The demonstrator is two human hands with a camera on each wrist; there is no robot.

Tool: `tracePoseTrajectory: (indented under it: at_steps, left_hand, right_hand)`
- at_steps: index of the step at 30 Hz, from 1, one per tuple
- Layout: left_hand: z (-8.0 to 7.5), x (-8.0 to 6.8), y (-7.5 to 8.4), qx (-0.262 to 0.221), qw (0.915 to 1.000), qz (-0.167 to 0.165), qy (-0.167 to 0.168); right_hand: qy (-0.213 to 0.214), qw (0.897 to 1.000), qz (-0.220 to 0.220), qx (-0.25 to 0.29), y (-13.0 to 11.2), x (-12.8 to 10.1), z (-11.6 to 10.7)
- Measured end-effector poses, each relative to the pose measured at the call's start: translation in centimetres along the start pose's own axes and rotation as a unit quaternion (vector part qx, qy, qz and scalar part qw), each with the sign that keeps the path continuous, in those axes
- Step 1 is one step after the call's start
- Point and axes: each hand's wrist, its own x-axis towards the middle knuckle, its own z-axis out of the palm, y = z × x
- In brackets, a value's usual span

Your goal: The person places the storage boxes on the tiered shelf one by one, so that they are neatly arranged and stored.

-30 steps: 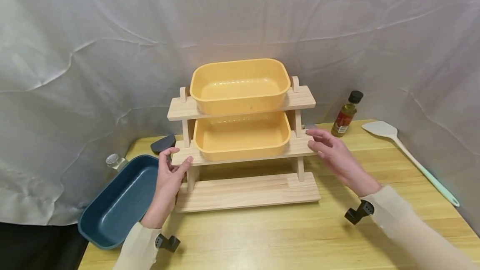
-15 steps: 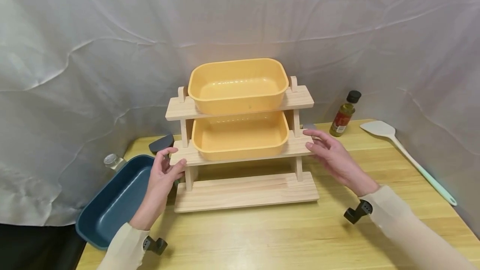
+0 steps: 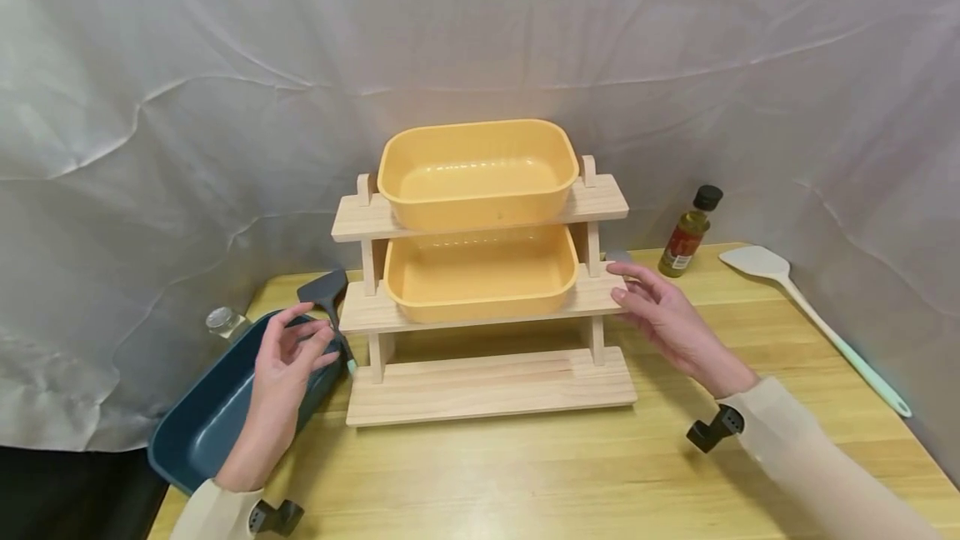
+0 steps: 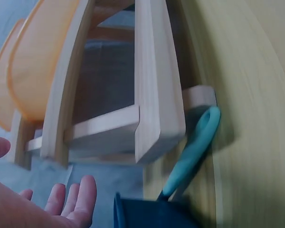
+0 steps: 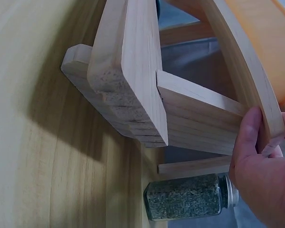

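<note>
The rack (image 3: 487, 382) was pale, unpainted wood with a faint grain, and both tubs on it, the upper tub (image 3: 477, 173) and lower tub (image 3: 480, 273), were a plain warm yellow-orange. At about eight o'clock from the rack sat a dark teal-blue tray (image 3: 217, 415). Beside it, the black spatula (image 3: 324, 288) had a turquoise handle end. At two o'clock, the oil bottle (image 3: 688, 232) showed golden contents, a red label and a black cap. The tabletop (image 3: 525, 473) was honey-yellow wood.
</note>
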Motion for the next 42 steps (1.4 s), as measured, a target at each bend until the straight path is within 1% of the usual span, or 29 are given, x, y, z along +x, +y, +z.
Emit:
tracePoseTrajectory:
  at_steps: [4, 8, 13, 15, 18, 21, 25, 28, 31, 34, 38, 40, 42]
  left_hand:
    - [-1.3, -0.7, 0.2, -0.02, 0.9994, 0.002, 0.029]
    - [-2.6, -1.6, 0.4, -0.04, 0.9976, 0.006, 0.056]
    - [-4.3, -2.6, 0.5, -0.083, 0.9918, 0.011, 0.096]
    - [-5.1, -3.1, 0.4, -0.109, 0.9867, 0.015, 0.119]
    - [-6.2, -3.7, 0.3, -0.135, 0.9778, 0.024, 0.158]
    - [-7.2, -4.3, 0.0, -0.146, 0.9698, 0.031, 0.193]
    - [-8.6, -5.1, -0.4, -0.158, 0.9597, 0.042, 0.229]
    - [-9.5, -5.6, -0.8, -0.168, 0.95, 0.054, 0.258]
    - [-10.3, -5.9, -1.2, -0.166, 0.9393, 0.053, 0.296]
    - [-10.9, -6.3, -1.6, -0.156, 0.929, 0.032, 0.334]
    - [-11.6, -6.8, -2.3, -0.127, 0.9152, 0.005, 0.382]
    - [-12.0, -7.0, -2.7, -0.108, 0.9118, 0.004, 0.396]
    - [-12.4, -7.2, -3.4, -0.079, 0.9131, 0.006, 0.4]
  right_hand:
    - [-0.001, 1.0, -0.007, 0.013, 0.1, 0.0, 0.1]
    - [-0.002, 1.0, -0.011, 0.014, 0.2, 0.0, 0.2]
    - [0.0, 1.0, -0.015, 0.011, 0.2, -0.1, 0.1]
    - [0.0, 1.0, -0.013, 0.008, 0.2, 0.0, 0.1]
    - [0.002, 1.0, -0.009, 0.001, 0.2, 0.0, 0.1]
    - [0.004, 1.0, -0.007, -0.001, 0.1, 0.0, 0.1]
    - [0.007, 1.0, -0.007, 0.001, 0.1, 0.0, 0.2]
    - [0.01, 1.0, -0.006, -0.002, 0.0, -0.1, 0.1]
    - [0.01, 1.0, -0.003, -0.007, -0.1, -0.3, 0.0]
    - [0.008, 1.0, -0.005, -0.008, -0.1, -0.3, 0.0]
    - [0.007, 1.0, -0.011, -0.007, 0.0, -0.3, 0.0]
    - [0.007, 1.0, -0.013, -0.009, 0.0, -0.2, 0.0]
    - [0.007, 1.0, -0.014, -0.011, 0.1, -0.2, 0.0]
